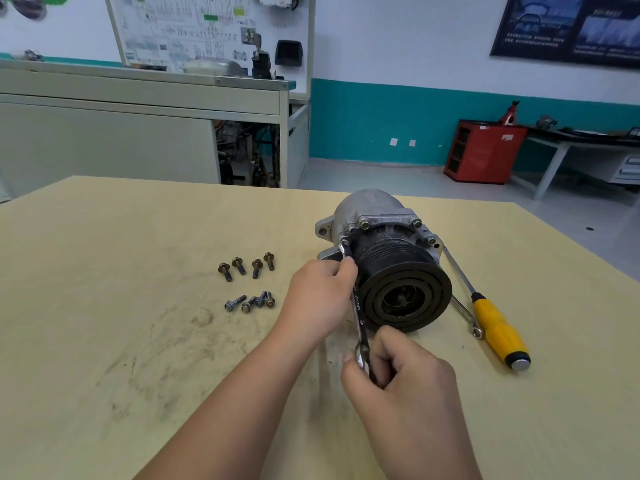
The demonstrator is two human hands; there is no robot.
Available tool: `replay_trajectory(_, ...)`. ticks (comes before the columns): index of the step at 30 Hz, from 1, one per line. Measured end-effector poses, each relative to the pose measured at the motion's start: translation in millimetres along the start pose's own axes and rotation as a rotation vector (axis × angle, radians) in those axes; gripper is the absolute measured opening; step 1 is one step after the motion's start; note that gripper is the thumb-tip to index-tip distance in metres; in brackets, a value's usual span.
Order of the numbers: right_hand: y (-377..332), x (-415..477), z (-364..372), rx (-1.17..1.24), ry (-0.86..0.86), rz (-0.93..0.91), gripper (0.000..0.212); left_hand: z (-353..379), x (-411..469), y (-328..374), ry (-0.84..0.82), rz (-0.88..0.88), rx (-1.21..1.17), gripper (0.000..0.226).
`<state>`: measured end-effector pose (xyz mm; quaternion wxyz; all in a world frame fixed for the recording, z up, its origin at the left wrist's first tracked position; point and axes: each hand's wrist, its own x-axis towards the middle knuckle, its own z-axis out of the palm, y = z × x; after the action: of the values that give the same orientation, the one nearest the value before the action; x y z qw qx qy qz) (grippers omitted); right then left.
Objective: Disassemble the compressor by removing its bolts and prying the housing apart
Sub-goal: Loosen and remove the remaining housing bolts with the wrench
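Workshop benches and a teal-banded wall stand behind our pale wooden tabletop (104,306). We have the grey cast-metal compressor with its black ribbed pulley (391,268) lying near the far right edge. Eight loose flanged bolts (247,282) rest left of it, so part of the unbolting looks done; three bolts still show on the housing flange. Our left hand (320,299) closes on the slim steel wrench (358,306) near its head, our right hand (401,372) grips its lower end. A yellow-handled screwdriver (498,330) waits for prying.

An automotive training workshop: wiring-diagram board (180,29), red tool cabinet (483,152), workbenches (138,95).
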<state>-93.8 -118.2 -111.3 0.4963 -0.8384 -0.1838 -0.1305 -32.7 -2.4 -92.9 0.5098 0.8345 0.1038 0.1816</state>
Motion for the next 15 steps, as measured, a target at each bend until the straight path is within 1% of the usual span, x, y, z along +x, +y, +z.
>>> replay_trajectory(2,0,-1,0,0.034,0.017,0.059,0.038,1,0,0,-0.003,-0.003,0.016,0.055)
replay_trajectory(4,1,1,-1,0.065,-0.002,0.088,0.034,2,0,-1,-0.003,-0.009,0.021,0.053)
replay_trajectory(8,3,8,-3,0.167,-0.048,0.162,0.007,4,1,-2,-0.020,-0.030,-0.047,0.051)
replay_trajectory(10,5,9,-4,0.220,-0.084,0.196,0.012,4,2,-4,0.000,-0.048,-0.079,0.051)
replay_trajectory(12,7,10,-4,0.230,-0.098,0.221,0.018,3,6,-7,0.103,-0.047,-0.069,0.049)
replay_trajectory(13,7,9,-4,0.218,-0.102,0.226,0.018,1,8,-8,0.171,-0.042,-0.069,0.042)
replay_trajectory(14,7,9,-4,0.205,-0.102,0.222,0.018,0,11,-8,0.220,-0.038,-0.076,0.031)
replay_trajectory(15,8,9,-3,0.194,-0.098,0.212,0.018,-2,15,-6,0.241,-0.041,-0.080,0.021)
